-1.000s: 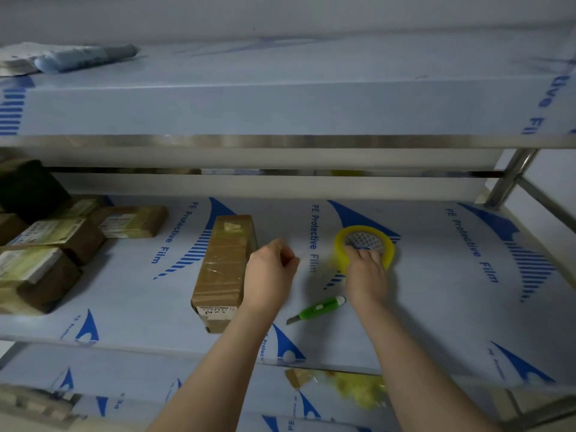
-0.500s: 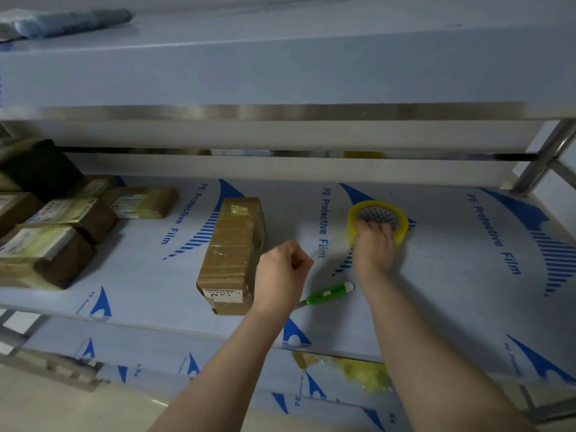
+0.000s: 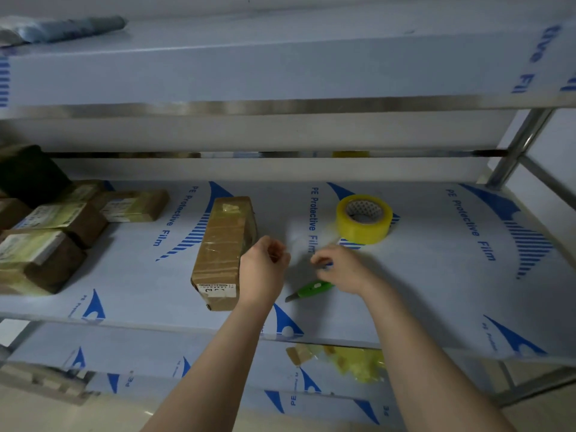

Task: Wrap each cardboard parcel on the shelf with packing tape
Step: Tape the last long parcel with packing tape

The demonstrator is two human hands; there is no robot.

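Here, our left hand (image 3: 265, 269) hovers with fingers curled just beside the near right side of the taped cardboard parcel (image 3: 223, 251), which lies lengthwise in the middle of the shelf (image 3: 436, 291). We cannot tell whether it pinches anything. Our right hand (image 3: 343, 271), blurred, hangs over the green utility knife (image 3: 308, 289), its grip unclear to us. The yellow packing tape roll (image 3: 364, 219) lies flat farther back and right, apart from both hands. More parcels (image 3: 46, 238) sit stacked at the left.

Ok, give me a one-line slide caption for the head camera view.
Left hand curled beside a taped cardboard parcel, right hand over a green utility knife, tape roll untouched on the shelf.
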